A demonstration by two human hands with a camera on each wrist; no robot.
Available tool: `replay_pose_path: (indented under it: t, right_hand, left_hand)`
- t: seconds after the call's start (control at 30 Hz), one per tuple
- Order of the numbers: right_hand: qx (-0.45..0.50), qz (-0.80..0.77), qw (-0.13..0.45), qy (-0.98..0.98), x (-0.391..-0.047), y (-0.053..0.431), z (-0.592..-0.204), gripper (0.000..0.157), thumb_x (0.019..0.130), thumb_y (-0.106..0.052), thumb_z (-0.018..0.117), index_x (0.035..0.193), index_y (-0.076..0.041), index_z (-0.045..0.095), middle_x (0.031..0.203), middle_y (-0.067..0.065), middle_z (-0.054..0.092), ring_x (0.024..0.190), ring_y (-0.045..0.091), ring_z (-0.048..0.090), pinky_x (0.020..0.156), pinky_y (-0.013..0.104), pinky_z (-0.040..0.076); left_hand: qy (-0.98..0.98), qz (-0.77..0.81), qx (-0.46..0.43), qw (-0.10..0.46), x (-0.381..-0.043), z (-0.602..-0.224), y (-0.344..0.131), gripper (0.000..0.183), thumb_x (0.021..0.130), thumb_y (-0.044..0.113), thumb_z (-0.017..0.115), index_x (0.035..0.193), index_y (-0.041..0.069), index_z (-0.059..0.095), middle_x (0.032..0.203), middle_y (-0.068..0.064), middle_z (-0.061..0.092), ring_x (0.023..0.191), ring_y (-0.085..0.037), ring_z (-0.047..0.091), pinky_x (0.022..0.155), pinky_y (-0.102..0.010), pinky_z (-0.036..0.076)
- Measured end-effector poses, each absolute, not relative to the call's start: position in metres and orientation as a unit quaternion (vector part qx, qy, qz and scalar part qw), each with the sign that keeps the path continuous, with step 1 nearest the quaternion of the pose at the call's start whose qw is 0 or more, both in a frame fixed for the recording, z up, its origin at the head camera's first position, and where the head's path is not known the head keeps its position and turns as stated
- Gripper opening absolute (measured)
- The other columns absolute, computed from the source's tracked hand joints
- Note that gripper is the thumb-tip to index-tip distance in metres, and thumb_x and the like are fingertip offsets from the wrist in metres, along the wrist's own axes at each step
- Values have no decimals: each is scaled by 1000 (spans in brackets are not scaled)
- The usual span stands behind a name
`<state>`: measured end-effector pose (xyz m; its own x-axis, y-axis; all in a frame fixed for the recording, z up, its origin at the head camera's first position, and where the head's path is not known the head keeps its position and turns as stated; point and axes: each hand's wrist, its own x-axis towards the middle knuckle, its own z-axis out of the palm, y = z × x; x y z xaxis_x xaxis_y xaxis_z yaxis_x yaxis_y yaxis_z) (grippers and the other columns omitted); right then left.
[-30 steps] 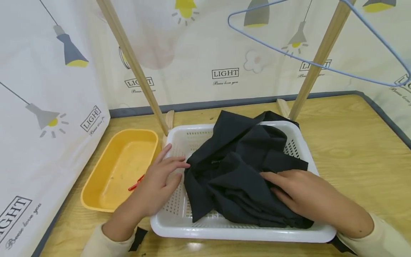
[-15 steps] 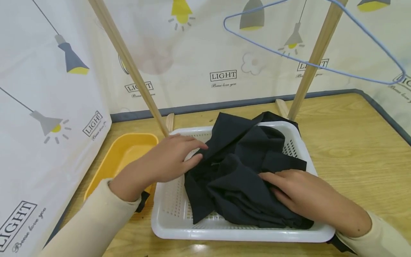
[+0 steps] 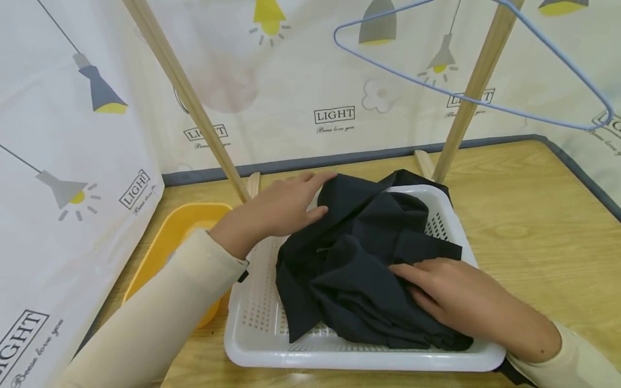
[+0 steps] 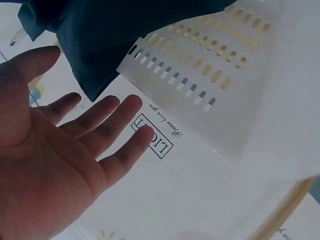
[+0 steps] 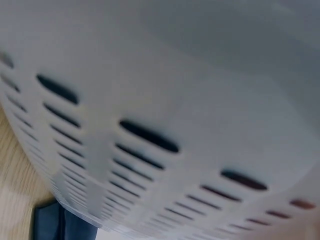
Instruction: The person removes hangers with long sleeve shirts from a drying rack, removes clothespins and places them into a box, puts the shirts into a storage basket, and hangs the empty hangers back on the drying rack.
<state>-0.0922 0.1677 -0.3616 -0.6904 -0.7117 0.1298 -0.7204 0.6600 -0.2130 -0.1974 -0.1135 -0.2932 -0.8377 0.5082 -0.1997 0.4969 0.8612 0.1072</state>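
A crumpled black cloth (image 3: pixel 364 258) lies bunched in a white perforated basket (image 3: pixel 364 361), part of it draped over the far rim. At the cloth's far left corner is my left hand (image 3: pixel 283 205), thumb and fingers spread. The left wrist view shows this hand (image 4: pixel 65 145) palm-on and holding nothing, beside a hanging corner of the cloth (image 4: pixel 95 65). My right hand (image 3: pixel 456 291) rests on the cloth's right side, index finger and thumb against it; whether they pinch a fold is unclear. Only the basket's slotted wall (image 5: pixel 200 100) fills most of the right wrist view.
A yellow tray (image 3: pixel 155 258) stands left of the basket, partly behind the left sleeve (image 3: pixel 165 307). Two wooden posts rise behind, left (image 3: pixel 186 97) and right (image 3: pixel 456 129). A blue hanger (image 3: pixel 558 53) hangs at upper right. The wooden table (image 3: pixel 524 215) meets a printed backdrop.
My left hand has moved from the basket's left edge, forward and right, to the cloth's far left corner. The right hand and the cloth have stayed almost still.
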Motion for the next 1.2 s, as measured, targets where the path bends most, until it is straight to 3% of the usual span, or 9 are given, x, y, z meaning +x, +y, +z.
replay_pose_path:
  t: [0.2, 0.43, 0.63, 0.77, 0.9, 1.03, 1.2]
  right_hand:
    - [379, 121, 6, -918, -89, 168, -362, 38, 84, -20, 63, 122, -20, 57, 101, -9, 67, 87, 8, 64, 74, 31, 53]
    - [377, 110, 21, -919, -86, 167, -366, 38, 82, -20, 64, 119, -19, 59, 100, -10, 67, 85, 5, 63, 73, 29, 53]
    - [374, 111, 25, -920, -87, 169, -362, 38, 82, -20, 65, 119, -20, 59, 100, -9, 67, 85, 5, 63, 73, 29, 53]
    - [374, 112, 26, -920, -89, 169, -360, 38, 82, -20, 65, 119, -20, 58, 100, -8, 67, 85, 6, 64, 74, 29, 53]
    - [379, 113, 35, -918, -89, 167, -361, 38, 82, -19, 65, 119, -19, 58, 99, -6, 67, 85, 7, 64, 73, 29, 52]
    - [383, 114, 43, -916, -90, 165, -363, 37, 82, -19, 65, 119, -20, 58, 99, -6, 67, 85, 6, 64, 73, 29, 52]
    - [385, 115, 49, -914, -92, 164, -364, 36, 82, -20, 65, 118, -22, 59, 98, -7, 67, 85, 5, 63, 72, 29, 52]
  left_hand:
    - [951, -19, 280, 128, -197, -299, -103, 79, 88, 44, 55, 148, 28, 6, 143, -3, 41, 110, -21, 56, 97, -36, 44]
    - [943, -57, 297, 136, -190, -300, -91, 71, 88, 36, 58, 147, 22, 20, 142, 1, 43, 124, -17, 47, 103, -33, 40]
    - [945, -70, 303, 104, -186, -294, -87, 55, 87, 32, 60, 138, 20, 42, 126, 0, 57, 109, -15, 57, 94, -31, 46]
    - [945, -64, 315, 62, -179, -291, -88, 30, 87, 27, 61, 116, 18, 62, 104, 0, 66, 90, -15, 61, 81, -30, 50]
    - [945, -60, 319, 38, -169, -289, -94, 13, 88, 25, 59, 97, 20, 68, 86, 3, 66, 75, -13, 59, 70, -28, 50]
    - [945, -67, 319, 24, -158, -287, -101, 12, 89, 27, 58, 93, 22, 67, 84, 6, 66, 70, -11, 58, 67, -28, 48]
    - [943, -68, 325, -7, -146, -285, -111, 12, 88, 28, 59, 94, 24, 69, 94, 5, 60, 80, -14, 55, 68, -32, 46]
